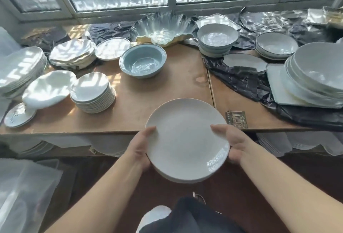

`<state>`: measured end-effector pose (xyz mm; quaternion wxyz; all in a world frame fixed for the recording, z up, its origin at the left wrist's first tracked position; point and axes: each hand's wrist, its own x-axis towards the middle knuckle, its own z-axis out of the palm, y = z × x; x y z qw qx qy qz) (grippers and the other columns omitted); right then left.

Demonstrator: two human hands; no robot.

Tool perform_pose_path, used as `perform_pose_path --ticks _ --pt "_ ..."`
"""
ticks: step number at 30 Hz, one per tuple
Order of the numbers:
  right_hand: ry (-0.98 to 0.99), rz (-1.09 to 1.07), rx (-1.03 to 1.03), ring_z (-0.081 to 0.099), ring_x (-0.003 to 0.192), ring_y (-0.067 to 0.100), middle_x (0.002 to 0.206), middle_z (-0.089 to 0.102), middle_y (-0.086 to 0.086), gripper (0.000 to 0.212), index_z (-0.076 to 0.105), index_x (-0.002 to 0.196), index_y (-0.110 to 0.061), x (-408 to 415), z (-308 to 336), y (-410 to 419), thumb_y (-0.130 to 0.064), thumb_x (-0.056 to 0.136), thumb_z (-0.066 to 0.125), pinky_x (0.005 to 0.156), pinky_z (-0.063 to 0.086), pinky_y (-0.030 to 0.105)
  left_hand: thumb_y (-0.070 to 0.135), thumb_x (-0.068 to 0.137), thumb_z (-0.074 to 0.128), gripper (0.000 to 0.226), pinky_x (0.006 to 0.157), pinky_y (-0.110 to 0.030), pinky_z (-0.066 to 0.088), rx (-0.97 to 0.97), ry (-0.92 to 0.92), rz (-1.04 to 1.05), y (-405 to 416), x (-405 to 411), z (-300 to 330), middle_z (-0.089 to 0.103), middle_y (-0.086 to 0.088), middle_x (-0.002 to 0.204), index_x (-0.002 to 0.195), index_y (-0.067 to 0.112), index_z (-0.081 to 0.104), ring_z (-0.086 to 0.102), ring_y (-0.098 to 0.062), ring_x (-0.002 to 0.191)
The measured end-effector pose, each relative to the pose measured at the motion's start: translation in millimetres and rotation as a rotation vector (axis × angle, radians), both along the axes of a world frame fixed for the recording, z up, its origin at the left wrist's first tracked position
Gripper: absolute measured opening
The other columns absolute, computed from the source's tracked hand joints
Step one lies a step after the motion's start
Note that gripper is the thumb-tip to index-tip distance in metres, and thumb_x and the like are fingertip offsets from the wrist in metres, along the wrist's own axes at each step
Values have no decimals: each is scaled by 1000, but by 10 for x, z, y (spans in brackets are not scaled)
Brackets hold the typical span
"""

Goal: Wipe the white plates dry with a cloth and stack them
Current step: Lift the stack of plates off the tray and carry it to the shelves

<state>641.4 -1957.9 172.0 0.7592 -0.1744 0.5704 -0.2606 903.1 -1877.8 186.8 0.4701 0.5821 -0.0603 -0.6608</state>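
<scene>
Plate in hand: you hold one white plate (pixel 187 140) level, face up, out past the near edge of the table (pixel 167 88), clear of the crockery
Left hand (pixel 142 146): thumb over the rim, fingers curled beneath; it grips the plate's left edge
Right hand (pixel 229 142): same hold on the right edge, likely so the plate stays flat
Cloth: none in either hand, so wiping looks not yet begun (a dark fabric (pixel 193 216) lies low at your lap)
Stack of small plates (pixel 92 92): one, on the table's left, roughly a dozen high, a plausible landing spot
Blue bowl (pixel 143 62): one, mid-table
</scene>
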Motion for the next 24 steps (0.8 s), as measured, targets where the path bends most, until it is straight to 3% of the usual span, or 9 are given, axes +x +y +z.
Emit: perform_pose_path --ticks 5,9,14,20,24 --pt "-26 26 27 77 95 42 113 77 23 29 73 116 0 92 -127 -699 -20 96 65 84 57 50 29 91 65 29 86 -47 59 21 4 22 -665 111 -67 80 -18 106 87 11 87 80 -35 86" --pt "-34 32 64 77 95 42 114 77 23 30 72 118 -1 232 -292 -1171 -22 97 64 80 58 48 30 93 63 33 79 -44 58 65 21 29 -1172 238 -220 81 -16 96 79 11 87 79 -33 77" --pt "6 23 94 75 104 42 118 76 20 37 71 125 -4 343 -555 -1682 -25 95 69 102 53 56 31 96 62 37 68 -45 63 135 22 -1 -1767 445 -504 80 -17 92 77 11 86 79 -36 73" --pt "-17 -40 114 75 106 40 120 76 19 36 70 127 -6 381 -850 -2091 -24 96 70 94 56 53 29 97 63 25 75 -44 64 130 -29 -45 -2312 527 -787 81 -14 104 108 12 77 80 -33 85" --pt "-28 -70 128 76 105 39 120 76 18 35 69 128 -6 367 -1031 -2311 -23 98 68 89 58 52 30 95 65 28 67 -43 65 159 -6 -44 -2587 525 -1003 82 -13 101 87 16 88 80 -32 83"
